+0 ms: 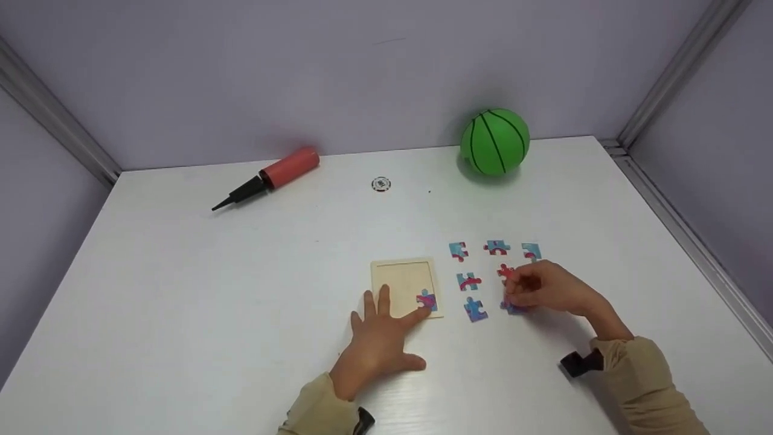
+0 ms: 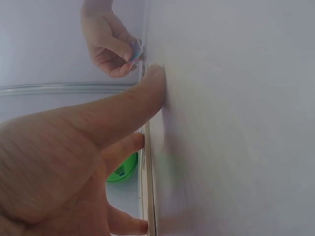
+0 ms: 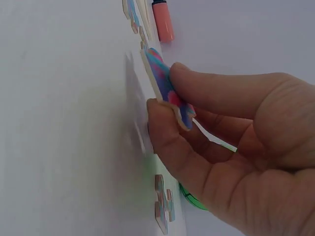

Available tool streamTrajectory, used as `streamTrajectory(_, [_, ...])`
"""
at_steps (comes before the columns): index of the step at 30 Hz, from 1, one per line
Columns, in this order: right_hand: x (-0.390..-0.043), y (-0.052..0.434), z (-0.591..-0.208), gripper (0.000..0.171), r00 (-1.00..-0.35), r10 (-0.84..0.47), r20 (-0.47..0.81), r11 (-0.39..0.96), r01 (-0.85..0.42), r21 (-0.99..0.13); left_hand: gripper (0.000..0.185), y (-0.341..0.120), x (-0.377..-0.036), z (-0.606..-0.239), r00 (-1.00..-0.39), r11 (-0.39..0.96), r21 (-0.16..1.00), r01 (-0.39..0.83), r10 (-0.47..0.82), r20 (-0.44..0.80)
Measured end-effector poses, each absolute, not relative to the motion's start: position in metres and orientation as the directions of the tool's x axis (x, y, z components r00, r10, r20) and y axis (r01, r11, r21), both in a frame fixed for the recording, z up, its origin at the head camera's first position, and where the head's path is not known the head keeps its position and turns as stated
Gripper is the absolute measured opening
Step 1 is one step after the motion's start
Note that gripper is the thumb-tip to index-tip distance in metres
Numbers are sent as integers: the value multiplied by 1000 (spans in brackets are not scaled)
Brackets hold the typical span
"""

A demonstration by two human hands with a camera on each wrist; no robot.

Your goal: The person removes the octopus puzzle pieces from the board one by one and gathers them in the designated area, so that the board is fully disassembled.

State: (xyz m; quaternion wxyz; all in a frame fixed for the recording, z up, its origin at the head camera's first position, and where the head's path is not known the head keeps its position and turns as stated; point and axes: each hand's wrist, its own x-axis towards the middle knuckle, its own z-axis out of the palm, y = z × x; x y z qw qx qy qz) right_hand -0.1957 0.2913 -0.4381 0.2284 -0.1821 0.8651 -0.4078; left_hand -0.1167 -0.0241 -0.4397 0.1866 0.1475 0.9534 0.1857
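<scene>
Thumb and fingers of the right hand (image 1: 546, 289) pinch a puzzle piece (image 3: 166, 87), tilted up off the table (image 1: 241, 302); the left hand (image 1: 377, 338) lies flat, fingers spread, pressing the tray (image 1: 401, 279) at its 6 o'clock edge; one piece (image 1: 427, 300) already sits in the tray's 4 o'clock corner; loose pieces (image 1: 468, 281) lie at the tray's 3 o'clock, so by my reckoning most of the puzzle is left to fill.
</scene>
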Motion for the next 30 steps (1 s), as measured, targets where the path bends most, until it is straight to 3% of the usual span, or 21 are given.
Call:
streamTrajectory(7, [-196, 293, -442, 7, -855, -468, -226, 699, -201, -686, 80, -24, -117, -443, -891, 893, 386, 233, 355, -284])
streamTrajectory(16, [-197, 295, -445, 5, -834, -513, -203, 703, -272, -657, 80, -23, -117, -443, -892, 898, 378, 225, 346, -291])
streamTrajectory(30, [-197, 295, -443, 8, -870, -452, -197, 736, -240, -633, 79, -23, -116, -442, -901, 885, 411, 217, 344, -265])
